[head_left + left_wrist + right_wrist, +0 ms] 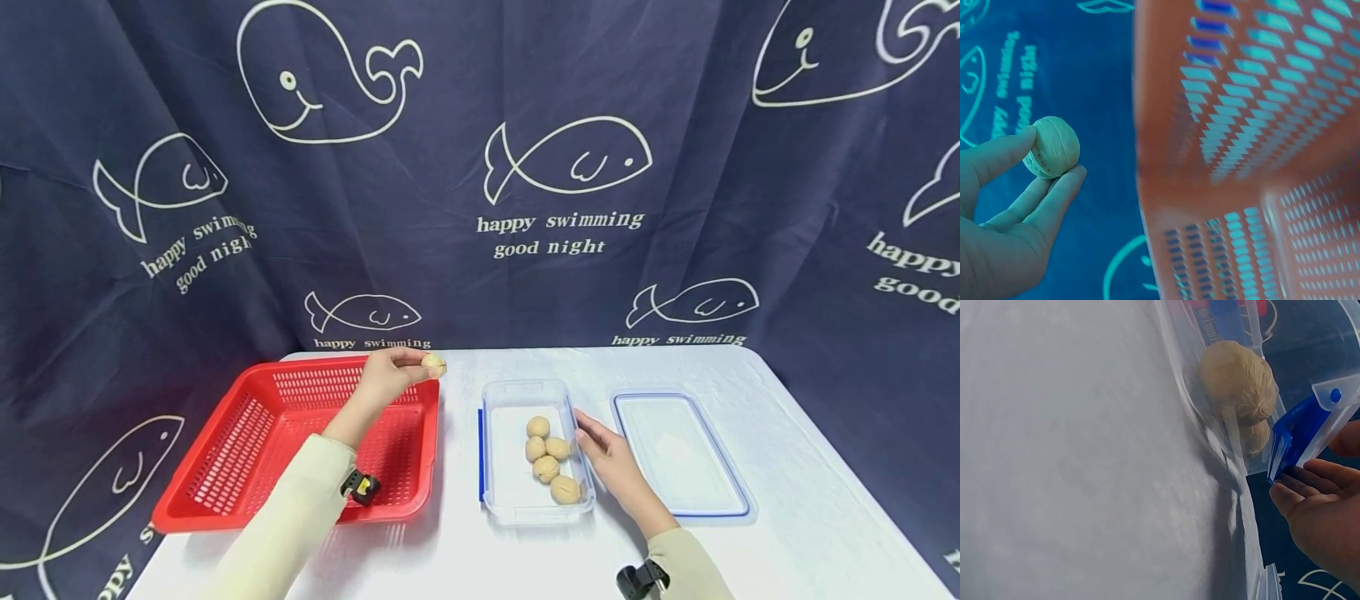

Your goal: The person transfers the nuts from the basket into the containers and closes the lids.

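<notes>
A walnut (433, 365) is pinched between the thumb and fingertips of my left hand (387, 385), above the right rear rim of a red plastic basket (247, 523). The left wrist view shows this walnut (1057, 147) from closer. At the right side of a clear storage box (517, 517), my right hand (618, 468) touches the wall with nearly straight fingers. In the right wrist view its fingertips lie against a blue latch (1300, 434). Several walnuts (546, 469) lie inside the box, mostly toward its right side.
A clear lid (678, 454) with a blue seal lies on the white-covered table (465, 567), right of the box. Perforated walls surround the basket, which stands left of the box. Behind the table hangs a dark blue curtain (450, 183) with fish drawings.
</notes>
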Available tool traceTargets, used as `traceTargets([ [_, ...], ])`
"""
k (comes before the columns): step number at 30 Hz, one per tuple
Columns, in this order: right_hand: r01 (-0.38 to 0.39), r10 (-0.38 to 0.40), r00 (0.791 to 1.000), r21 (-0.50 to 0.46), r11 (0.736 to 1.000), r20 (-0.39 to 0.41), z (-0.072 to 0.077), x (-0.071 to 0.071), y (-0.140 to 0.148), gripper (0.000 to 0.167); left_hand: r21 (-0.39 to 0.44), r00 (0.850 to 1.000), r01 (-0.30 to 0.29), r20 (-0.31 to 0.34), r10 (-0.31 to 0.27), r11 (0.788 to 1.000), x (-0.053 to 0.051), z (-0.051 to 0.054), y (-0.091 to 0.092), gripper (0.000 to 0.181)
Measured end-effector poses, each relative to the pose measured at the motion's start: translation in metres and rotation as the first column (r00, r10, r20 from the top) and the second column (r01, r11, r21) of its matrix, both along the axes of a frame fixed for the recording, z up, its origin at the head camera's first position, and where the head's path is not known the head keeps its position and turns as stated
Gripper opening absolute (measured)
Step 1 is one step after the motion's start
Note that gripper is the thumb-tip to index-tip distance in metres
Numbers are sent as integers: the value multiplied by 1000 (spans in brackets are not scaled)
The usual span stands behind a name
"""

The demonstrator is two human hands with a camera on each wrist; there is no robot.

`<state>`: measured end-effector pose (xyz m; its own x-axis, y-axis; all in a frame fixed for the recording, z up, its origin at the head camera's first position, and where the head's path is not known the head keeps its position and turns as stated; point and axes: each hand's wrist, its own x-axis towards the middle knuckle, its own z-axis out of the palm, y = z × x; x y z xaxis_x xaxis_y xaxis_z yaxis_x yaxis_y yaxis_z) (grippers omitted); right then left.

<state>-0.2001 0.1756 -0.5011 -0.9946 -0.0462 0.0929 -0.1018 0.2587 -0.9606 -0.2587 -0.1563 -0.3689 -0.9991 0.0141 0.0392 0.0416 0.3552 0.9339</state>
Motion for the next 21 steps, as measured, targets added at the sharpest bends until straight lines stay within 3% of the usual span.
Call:
traceTargets([
  [12, 2, -2, 1000, 3, 1000, 0, 0, 0, -1, 44, 67, 996, 80, -39, -78, 995, 23, 13, 43, 31],
  [21, -2, 2, 1000, -2, 1000, -26, 2, 1, -1, 44, 98, 991, 123, -56, -118, 988, 37, 2, 75, 29],
])
